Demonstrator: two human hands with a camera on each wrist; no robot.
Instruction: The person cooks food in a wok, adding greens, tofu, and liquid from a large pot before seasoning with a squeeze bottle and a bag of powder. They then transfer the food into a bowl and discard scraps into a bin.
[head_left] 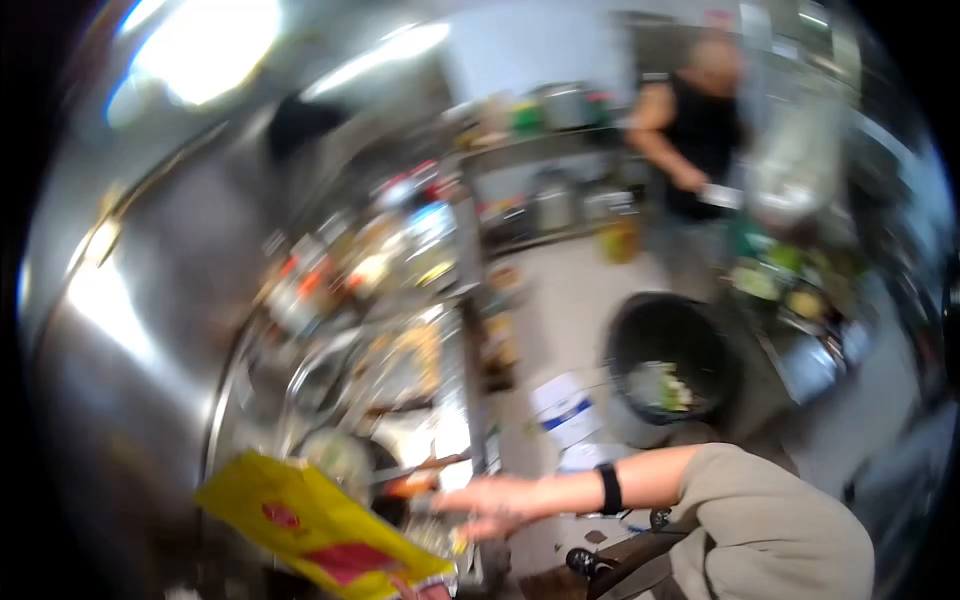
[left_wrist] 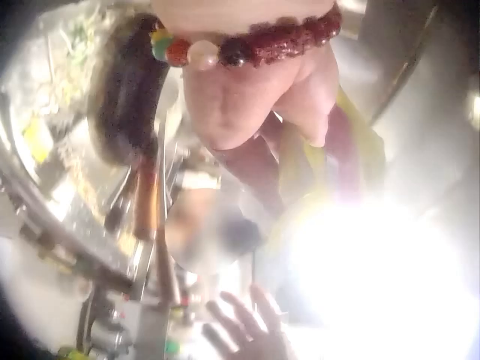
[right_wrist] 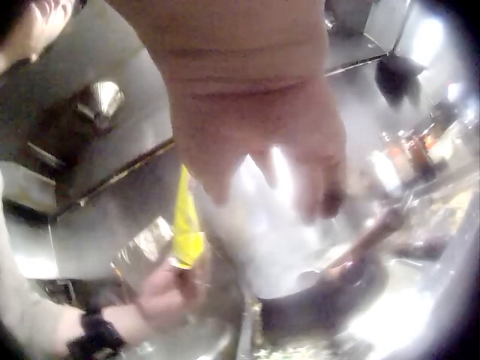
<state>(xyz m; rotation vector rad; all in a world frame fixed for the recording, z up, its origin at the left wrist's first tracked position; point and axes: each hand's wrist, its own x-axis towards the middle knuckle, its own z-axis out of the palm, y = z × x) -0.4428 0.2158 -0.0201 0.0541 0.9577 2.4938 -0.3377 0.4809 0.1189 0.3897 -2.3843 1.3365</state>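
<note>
Left hand point(left_wrist: 247, 105) grips yellow bag point(head_left: 320, 525) at near left, by pan point(right_wrist: 315, 311); right hand point(head_left: 490, 505) empty, fingers apart. Risk: one-handed grip slipping could tip slanted bag, spilling any contents over pan.

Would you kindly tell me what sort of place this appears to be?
Most likely a commercial kitchen, judging by the dark pan, the metal pot and the shiny metal wall.
</note>
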